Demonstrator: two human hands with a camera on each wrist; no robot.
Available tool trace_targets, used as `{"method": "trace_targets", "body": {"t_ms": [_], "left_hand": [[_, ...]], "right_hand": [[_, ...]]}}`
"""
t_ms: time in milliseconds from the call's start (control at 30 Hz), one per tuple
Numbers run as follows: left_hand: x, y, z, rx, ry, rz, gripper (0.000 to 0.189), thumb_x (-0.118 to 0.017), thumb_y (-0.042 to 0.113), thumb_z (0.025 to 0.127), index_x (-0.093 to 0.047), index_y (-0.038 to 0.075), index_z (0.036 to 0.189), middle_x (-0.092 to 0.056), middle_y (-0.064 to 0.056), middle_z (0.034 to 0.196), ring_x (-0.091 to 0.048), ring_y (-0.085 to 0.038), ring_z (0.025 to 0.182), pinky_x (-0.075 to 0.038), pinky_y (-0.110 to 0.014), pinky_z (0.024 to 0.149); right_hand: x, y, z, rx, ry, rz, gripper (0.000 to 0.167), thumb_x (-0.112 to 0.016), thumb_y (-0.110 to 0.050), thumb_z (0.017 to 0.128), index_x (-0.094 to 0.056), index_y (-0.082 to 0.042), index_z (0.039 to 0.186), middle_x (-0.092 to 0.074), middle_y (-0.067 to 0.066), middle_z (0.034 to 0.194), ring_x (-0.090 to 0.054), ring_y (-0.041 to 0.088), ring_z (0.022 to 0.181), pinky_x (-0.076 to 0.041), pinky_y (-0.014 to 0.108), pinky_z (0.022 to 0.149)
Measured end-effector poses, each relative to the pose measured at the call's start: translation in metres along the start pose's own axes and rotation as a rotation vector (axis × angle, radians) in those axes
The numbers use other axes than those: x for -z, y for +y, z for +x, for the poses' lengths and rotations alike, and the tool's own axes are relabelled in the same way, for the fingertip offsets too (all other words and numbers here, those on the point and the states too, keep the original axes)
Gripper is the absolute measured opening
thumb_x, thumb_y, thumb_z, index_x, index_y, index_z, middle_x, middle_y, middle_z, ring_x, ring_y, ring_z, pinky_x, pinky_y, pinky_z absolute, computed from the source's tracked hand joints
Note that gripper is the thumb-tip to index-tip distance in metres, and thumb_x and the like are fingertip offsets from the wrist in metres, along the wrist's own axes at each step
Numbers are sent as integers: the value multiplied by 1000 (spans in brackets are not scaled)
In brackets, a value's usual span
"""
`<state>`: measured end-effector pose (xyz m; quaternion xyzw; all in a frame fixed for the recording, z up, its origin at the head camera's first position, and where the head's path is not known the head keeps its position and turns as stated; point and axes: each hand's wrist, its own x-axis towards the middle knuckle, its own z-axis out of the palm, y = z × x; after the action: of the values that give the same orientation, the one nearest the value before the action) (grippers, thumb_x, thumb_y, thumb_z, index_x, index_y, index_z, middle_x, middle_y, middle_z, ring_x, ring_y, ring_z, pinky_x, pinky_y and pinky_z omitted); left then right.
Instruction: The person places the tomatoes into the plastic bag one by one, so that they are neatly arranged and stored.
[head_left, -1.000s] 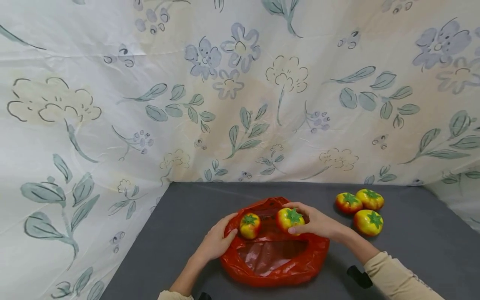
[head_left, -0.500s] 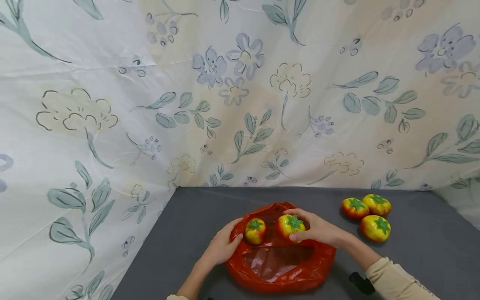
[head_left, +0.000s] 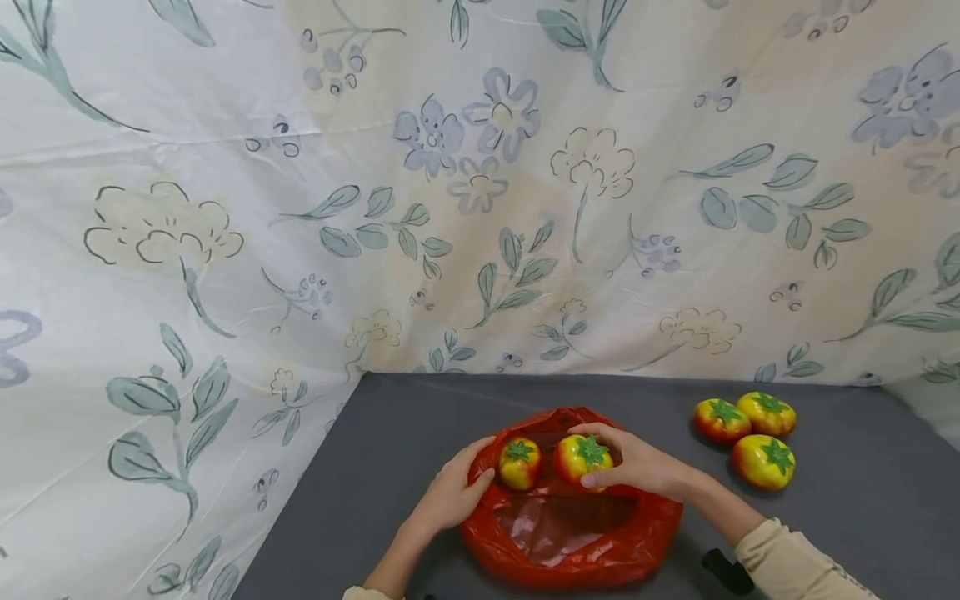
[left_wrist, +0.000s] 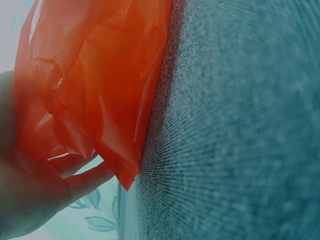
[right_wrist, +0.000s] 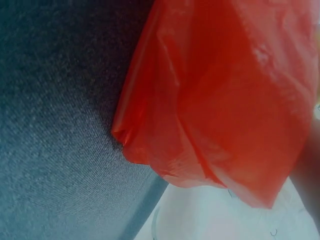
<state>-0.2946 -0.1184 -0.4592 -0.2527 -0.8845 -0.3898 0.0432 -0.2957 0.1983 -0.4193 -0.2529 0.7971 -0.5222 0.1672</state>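
A red plastic bag (head_left: 592,571) sits on the dark table with its mouth spread wide. My left hand (head_left: 456,492) grips the bag's left rim, thumb near the opening and fingers along the outside; the left wrist view shows the red film (left_wrist: 110,85) between them. Over the bag's far right part, my right hand (head_left: 637,462) holds a squat yellow-and-red tomato (head_left: 581,457) with a green star-shaped top. Another such tomato (head_left: 520,471) lies in the bag beside the left thumb. The bag's side (right_wrist: 235,100) hides the right fingers in the right wrist view.
Right of the bag, three more tomatoes lie close together: a redder one (head_left: 720,422), a yellow one (head_left: 768,414) behind and another (head_left: 763,461) in front. A floral cloth (head_left: 495,208) hangs behind the grey table (head_left: 420,400).
The head view has shifted, so the whole scene sits slightly lower and further right. Both hands keep their holds on the bag and the tomato, with little visible movement.
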Motion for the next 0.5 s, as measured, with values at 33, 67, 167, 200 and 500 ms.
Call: {"method": "trace_targets", "body": {"t_ms": [33,67,167,200,500], "left_hand": [[0,0,0,-1,0,-2,48,-57,20,95,-44,13,141,-50,-11,136,-50,-30,119,-45,-51,92],[0,0,1,-3,0,-2,48,-58,20,95,-44,13,141,-50,-11,136,-50,-30,119,-45,-51,92],[-1,0,0,0,-6,-4,49,-58,21,95,-44,12,141,-49,-11,137,-50,-30,119,-46,-51,91],[-1,0,0,2,-9,-4,49,-58,21,95,-44,12,141,-49,-11,137,-50,-31,119,-46,-51,91],[-1,1,-2,0,-9,-25,48,-58,21,95,-44,12,141,-49,-12,137,-51,-31,119,-48,-50,88]], "right_hand": [[0,0,0,0,0,0,67,-70,-25,87,-37,-8,143,-46,14,128,-47,31,111,-44,39,89],[0,0,0,-3,0,3,67,-70,-25,87,-37,-8,143,-46,14,128,-47,30,111,-44,39,89],[0,0,-1,6,-8,1,67,-70,-24,87,-36,-7,143,-46,14,128,-47,31,111,-44,39,89],[-1,0,-1,10,-11,0,67,-69,-24,87,-36,-6,143,-46,14,128,-47,31,111,-44,39,89],[-8,-1,-2,-20,-44,66,67,-70,-23,87,-35,-6,143,-46,14,125,-49,30,108,-46,37,88]]}}
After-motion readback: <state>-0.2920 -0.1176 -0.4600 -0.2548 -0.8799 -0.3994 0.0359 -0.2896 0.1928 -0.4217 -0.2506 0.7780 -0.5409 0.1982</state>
